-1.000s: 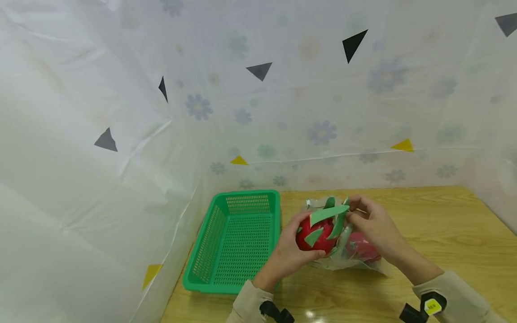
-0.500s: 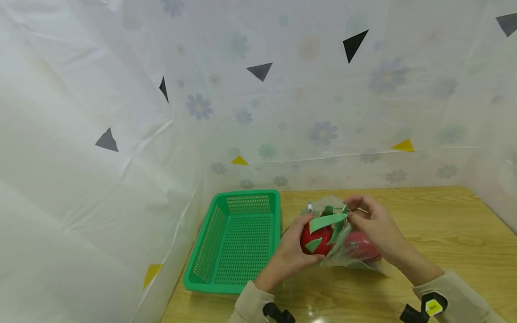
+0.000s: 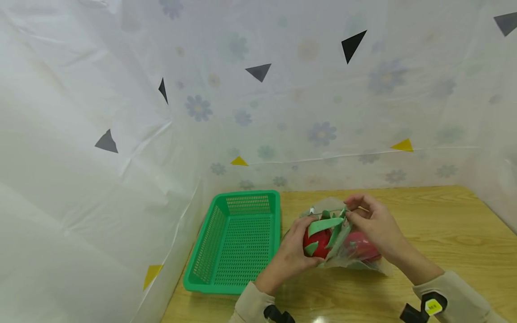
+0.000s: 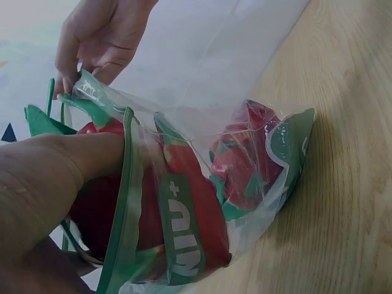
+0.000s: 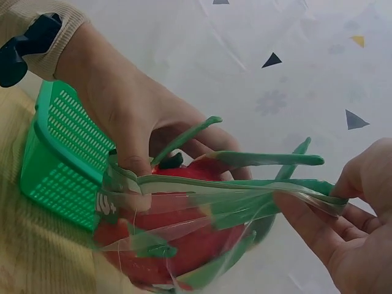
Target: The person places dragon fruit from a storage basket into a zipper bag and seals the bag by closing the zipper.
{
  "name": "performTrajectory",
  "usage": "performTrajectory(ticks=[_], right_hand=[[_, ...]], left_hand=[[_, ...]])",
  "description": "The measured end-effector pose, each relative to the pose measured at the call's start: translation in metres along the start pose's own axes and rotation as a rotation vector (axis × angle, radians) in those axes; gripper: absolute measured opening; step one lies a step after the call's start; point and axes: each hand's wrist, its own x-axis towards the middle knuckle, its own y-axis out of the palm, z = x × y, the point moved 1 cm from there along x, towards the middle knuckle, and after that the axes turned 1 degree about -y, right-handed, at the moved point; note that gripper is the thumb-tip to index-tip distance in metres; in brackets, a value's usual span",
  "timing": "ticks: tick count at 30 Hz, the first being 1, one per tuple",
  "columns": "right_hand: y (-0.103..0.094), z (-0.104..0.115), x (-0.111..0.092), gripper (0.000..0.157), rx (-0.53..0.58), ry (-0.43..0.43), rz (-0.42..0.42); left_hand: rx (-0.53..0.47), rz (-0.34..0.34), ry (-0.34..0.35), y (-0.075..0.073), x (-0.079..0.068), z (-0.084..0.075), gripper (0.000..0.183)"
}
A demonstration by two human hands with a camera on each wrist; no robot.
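My left hand (image 3: 291, 249) grips a red dragon fruit (image 3: 317, 242) with green leaf-like scales, its fingers curled round the fruit's side. Most of this fruit sits inside the mouth of a clear zip bag (image 4: 131, 184) with green trim and white lettering. At the bag's rim, my right hand (image 3: 373, 222) pinches the edge between thumb and fingers and holds the mouth apart. A second dragon fruit (image 4: 242, 159) lies deeper in the bag, near the tabletop. In the right wrist view, leaf tips of the held fruit (image 5: 184, 245) stick out over the rim.
A green plastic basket (image 3: 276, 224) with a slatted floor stands to the left of the bag, nothing in it. The wooden table (image 3: 436, 233) ends at a white patterned sheet (image 3: 307, 98) behind and at the left.
My left hand has lowered the dragon fruit slightly to the right, further into the bag's mouth. The bag's edge now covers more of it. My right hand stays nearly still at the rim.
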Motion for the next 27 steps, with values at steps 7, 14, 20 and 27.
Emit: performTrajectory(ticks=[7,14,20,27], right_hand=[[0.0005,-0.0004,0.0013,0.025,-0.022,-0.022,-0.015],[0.0007,0.0006,0.0016,0.022,-0.015,-0.03,-0.011],[0.0005,0.0043,0.0017,0.019,-0.005,-0.035,-0.011],[0.0036,0.0051,0.0,0.021,-0.002,-0.047,-0.002]], left_hand=[[0.009,0.026,-0.054,0.0006,-0.0015,0.0009,0.097],[0.019,0.009,-0.076,0.0032,-0.0035,0.0,0.102],[-0.003,-0.029,-0.1,0.0024,-0.0026,-0.004,0.101],[0.109,-0.174,-0.069,-0.0038,-0.0009,-0.0068,0.081]])
